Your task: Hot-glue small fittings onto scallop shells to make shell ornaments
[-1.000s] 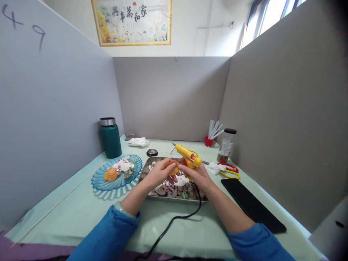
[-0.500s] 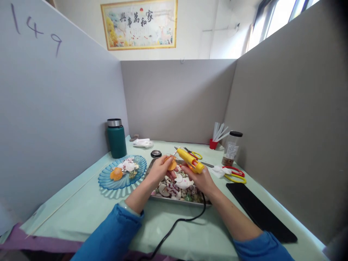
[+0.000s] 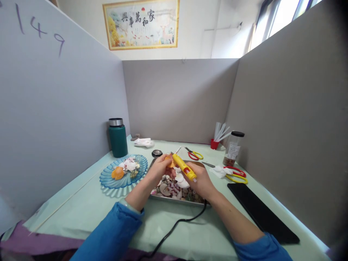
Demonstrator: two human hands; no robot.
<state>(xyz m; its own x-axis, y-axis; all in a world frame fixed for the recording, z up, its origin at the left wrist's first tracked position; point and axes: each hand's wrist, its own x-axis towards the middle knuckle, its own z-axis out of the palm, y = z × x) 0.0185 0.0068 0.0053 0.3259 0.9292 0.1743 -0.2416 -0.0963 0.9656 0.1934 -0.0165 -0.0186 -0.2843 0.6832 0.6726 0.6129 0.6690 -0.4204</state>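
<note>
Pinched in the fingers of my left hand (image 3: 161, 169) is an orange shell (image 3: 171, 162), partly covered by the fingers. My right hand (image 3: 201, 180) is wrapped round a yellow glue gun (image 3: 184, 167), whose nozzle points up and left, right beside the shell. Whether the nozzle touches the shell I cannot tell. Below both hands lies a metal tray (image 3: 174, 200) full of mixed shells and small stones. A black cord (image 3: 181, 220) runs from under my right wrist to the front edge of the table.
On the left stand a blue scalloped plate (image 3: 107, 181) with shells and a green bottle (image 3: 117, 139). Scissors (image 3: 196, 154), a red cup (image 3: 214, 144) of glue sticks, a clear jar (image 3: 232, 149), larger scissors (image 3: 237, 175) and a black flat board (image 3: 261, 212) are at the right.
My right hand has brought the glue gun left and lower, turning it, so its nozzle is now beside the orange shell. My left hand keeps its hold on the shell.
</note>
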